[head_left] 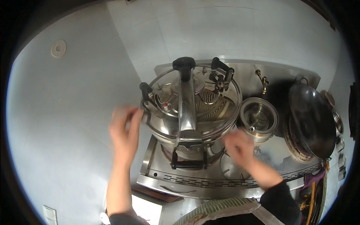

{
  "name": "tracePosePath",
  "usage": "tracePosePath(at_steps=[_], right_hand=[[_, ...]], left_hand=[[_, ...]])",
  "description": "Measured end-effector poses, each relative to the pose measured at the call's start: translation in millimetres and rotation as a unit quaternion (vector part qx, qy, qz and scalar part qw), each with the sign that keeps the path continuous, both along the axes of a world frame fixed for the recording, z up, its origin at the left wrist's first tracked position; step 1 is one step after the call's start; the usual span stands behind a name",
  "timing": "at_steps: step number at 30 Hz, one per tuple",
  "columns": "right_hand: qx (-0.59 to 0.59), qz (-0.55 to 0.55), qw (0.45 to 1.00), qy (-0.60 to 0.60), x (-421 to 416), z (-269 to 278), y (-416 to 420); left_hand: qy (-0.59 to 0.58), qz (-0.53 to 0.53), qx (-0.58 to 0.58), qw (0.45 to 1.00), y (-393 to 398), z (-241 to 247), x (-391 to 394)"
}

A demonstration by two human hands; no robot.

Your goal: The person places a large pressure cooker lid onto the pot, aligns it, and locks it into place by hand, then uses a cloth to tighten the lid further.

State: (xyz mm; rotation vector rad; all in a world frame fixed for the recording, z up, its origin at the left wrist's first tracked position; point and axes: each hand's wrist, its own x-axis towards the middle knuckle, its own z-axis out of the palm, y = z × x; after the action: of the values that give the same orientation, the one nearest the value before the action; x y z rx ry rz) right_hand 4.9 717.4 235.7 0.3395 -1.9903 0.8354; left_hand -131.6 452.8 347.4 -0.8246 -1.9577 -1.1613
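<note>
A large stainless-steel pressure cooker (161, 137) stands upright on the stove, its shiny lid (213, 112) seated on top. A metal bar (187, 104) with a black knob (184, 64) crosses the lid. Side clamps with black grips (145, 89) sit at its left and upper right. Beside the left rim, my left hand (123, 122) is raised with thumb and fingers apart, blurred and holding nothing visible. My right hand (239, 146) is by the cooker's lower right side, fingers bent and blurred; whether it touches the cooker cannot be told. A black handle (189, 165) projects from the cooker's front.
Right of the cooker, a smaller metal pot (258, 135) holds clear liquid and a ladle. A dark wok (312, 121) leans tilted over a burner farther right. A brass tap (263, 83) comes from the steel backsplash (242, 73). A wall (70, 112) rises at left.
</note>
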Motion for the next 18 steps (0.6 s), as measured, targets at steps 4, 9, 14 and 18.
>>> tracePosePath(at_steps=[4,9,14,18], right_hand=[[-0.045,0.078,0.989,-0.114,65,-48,-27],[-0.227,0.001,0.940,-0.256,102,-96,-19],[-0.394,0.003,0.867,-0.305,118,-128,-12],[-0.354,0.070,0.834,-0.418,110,-126,-21]], left_hand=[[0.078,0.065,-0.172,0.980,50,30,-100],[-0.017,0.130,-0.302,0.944,70,8,-190],[-0.083,0.107,-0.413,0.901,89,10,-203],[-0.045,0.154,-0.398,0.903,81,16,-186]])
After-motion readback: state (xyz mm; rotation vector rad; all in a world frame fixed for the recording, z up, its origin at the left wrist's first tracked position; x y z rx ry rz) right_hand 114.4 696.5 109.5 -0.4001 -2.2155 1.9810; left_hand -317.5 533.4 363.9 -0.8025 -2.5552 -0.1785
